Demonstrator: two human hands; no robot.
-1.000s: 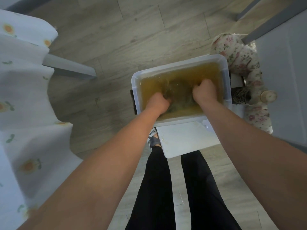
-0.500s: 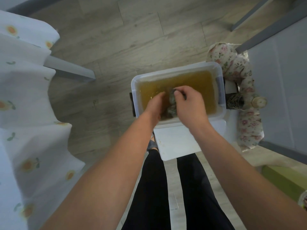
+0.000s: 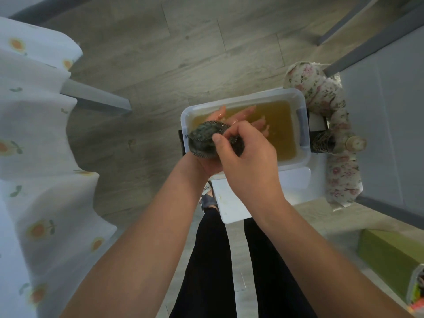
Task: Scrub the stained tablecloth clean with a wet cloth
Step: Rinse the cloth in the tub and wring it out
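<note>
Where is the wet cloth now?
Head view, centre: the wet cloth lies on the left hand, pinched by the right hand, above the tub of brown water.

A grey wood-plank floor (image 3: 183, 53) carried a low white stand (image 3: 231, 203); a clear tub (image 3: 263, 98) of murky brown water sat on it.

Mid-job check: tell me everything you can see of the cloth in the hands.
The cloth is a dark grey-green wad with a netted, mesh-like weave, glistening wet. It is bunched into a rounded lump, not spread. It rests on the palm of the left hand, whose fingers stretch straight beyond it; the right hand pinches it from above with thumb and fingers. It sits over the left end of the white tub, above the brownish water.
</note>
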